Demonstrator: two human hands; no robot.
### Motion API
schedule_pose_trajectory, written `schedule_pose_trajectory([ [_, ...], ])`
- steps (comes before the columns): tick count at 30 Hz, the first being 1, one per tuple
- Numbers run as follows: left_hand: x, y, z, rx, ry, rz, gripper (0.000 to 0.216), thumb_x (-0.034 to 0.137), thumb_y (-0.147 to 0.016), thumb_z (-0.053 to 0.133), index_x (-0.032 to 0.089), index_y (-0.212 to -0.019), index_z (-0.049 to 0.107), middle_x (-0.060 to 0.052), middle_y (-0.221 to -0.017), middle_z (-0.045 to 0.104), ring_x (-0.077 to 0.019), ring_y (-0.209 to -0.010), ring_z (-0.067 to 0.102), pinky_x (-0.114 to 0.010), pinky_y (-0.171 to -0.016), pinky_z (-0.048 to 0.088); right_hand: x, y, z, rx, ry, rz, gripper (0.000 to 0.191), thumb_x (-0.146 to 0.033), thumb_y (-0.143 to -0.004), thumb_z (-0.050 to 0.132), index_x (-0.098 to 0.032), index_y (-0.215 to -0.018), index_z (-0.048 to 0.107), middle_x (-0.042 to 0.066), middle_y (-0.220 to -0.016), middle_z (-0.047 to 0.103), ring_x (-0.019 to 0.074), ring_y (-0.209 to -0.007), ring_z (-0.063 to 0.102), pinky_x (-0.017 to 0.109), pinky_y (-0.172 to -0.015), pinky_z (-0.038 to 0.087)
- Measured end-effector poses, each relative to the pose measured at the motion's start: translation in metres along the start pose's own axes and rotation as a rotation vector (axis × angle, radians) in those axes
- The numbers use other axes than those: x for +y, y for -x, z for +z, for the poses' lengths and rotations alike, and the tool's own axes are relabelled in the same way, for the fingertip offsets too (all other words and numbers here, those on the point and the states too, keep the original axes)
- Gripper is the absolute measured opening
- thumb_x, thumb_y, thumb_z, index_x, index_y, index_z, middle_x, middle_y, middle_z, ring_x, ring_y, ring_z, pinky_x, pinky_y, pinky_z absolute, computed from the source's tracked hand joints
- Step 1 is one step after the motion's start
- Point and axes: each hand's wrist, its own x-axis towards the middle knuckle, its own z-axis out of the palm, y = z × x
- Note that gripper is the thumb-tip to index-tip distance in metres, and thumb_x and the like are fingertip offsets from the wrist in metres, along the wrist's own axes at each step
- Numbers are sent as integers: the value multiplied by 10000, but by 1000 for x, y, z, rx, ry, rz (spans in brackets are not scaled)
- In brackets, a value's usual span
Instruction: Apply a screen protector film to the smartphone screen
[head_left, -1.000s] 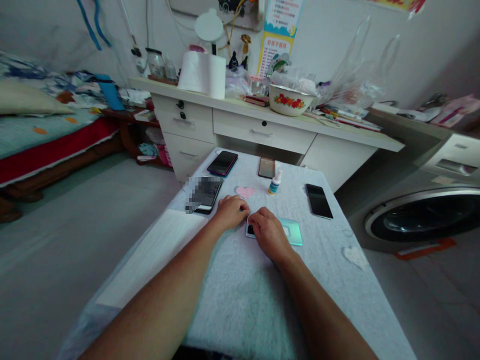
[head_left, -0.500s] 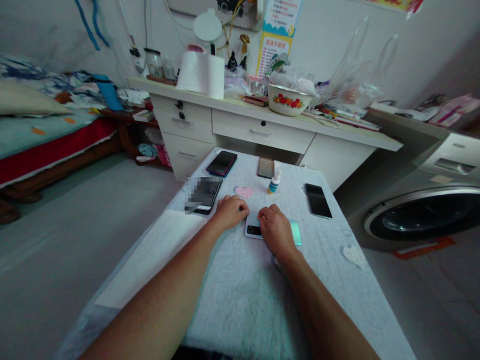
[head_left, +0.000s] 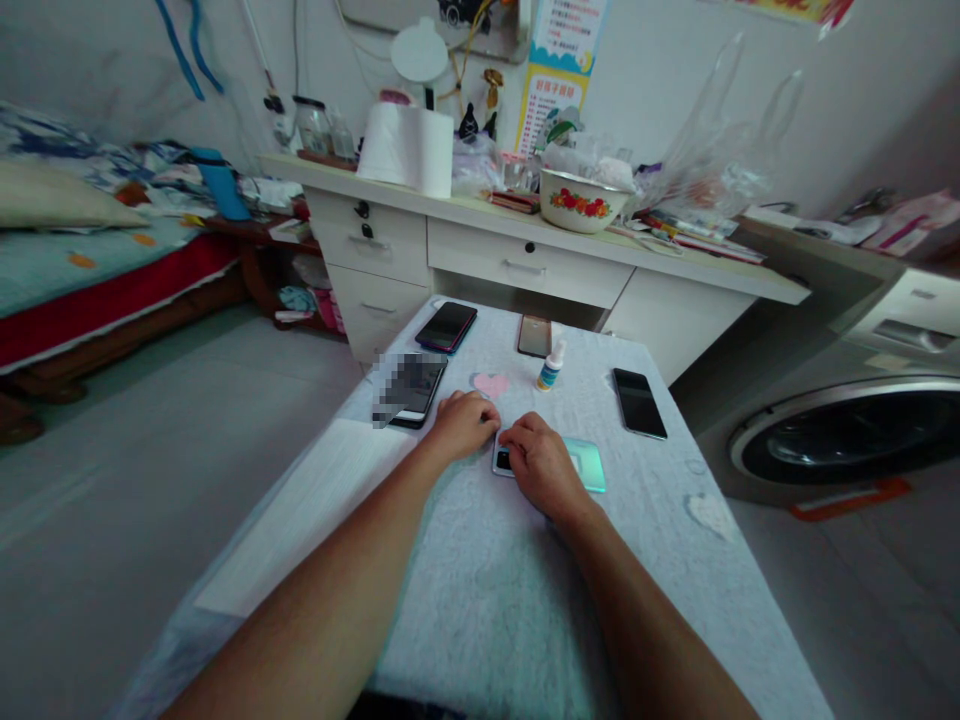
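Observation:
A teal phone lies face down on the white-covered table, its camera end to the left. My right hand rests on top of it with bent fingers pressed onto the camera end; whatever is under them is hidden. My left hand is curled closed at the phone's left edge and touches its corner. A pink heart-shaped pad and a small spray bottle sit just beyond my hands.
Other phones lie around: a black one at right, a brown one and a dark one at the far edge, one at left. A white heart pad lies near the right edge. Desk, washing machine and bed surround the table.
My right hand slid right along the phone, uncovering the camera end, then came back left over it. The left hand stayed put at the phone's edge.

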Motion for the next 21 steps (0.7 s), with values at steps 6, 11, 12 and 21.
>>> schedule_pose_trajectory([
  [6,1,1,-1,-3,9,-9,210,324,-799,535,248,-806,731,-28,-997,701,-249,-1020,565,-371,-874,398,-2,0,0,-1,13,-5,275,-11,-831,496,-143,-925,717,65,-926,574,144,-834,557,251,-802,451],
  [11,1,1,-1,-8,9,-10,206,325,-802,535,258,-799,729,-22,-1000,698,-245,-1019,566,-370,-866,397,-2,-1,0,25,60,11,252,-78,-895,477,-159,-936,713,63,-920,585,143,-817,558,239,-784,444],
  [12,1,0,-1,-7,9,-9,207,326,-804,534,259,-801,730,-21,-1003,697,-243,-1020,565,-369,-871,395,-2,-1,0,27,75,18,255,-79,-896,475,-159,-935,714,65,-920,587,145,-822,558,237,-788,441],
  [21,0,1,0,2,12,-9,209,336,-813,542,252,-824,733,-26,-1008,700,-241,-1028,568,-372,-897,394,4,0,-1,54,166,95,295,-90,-907,432,-163,-940,716,78,-955,598,157,-845,562,242,-821,432],
])
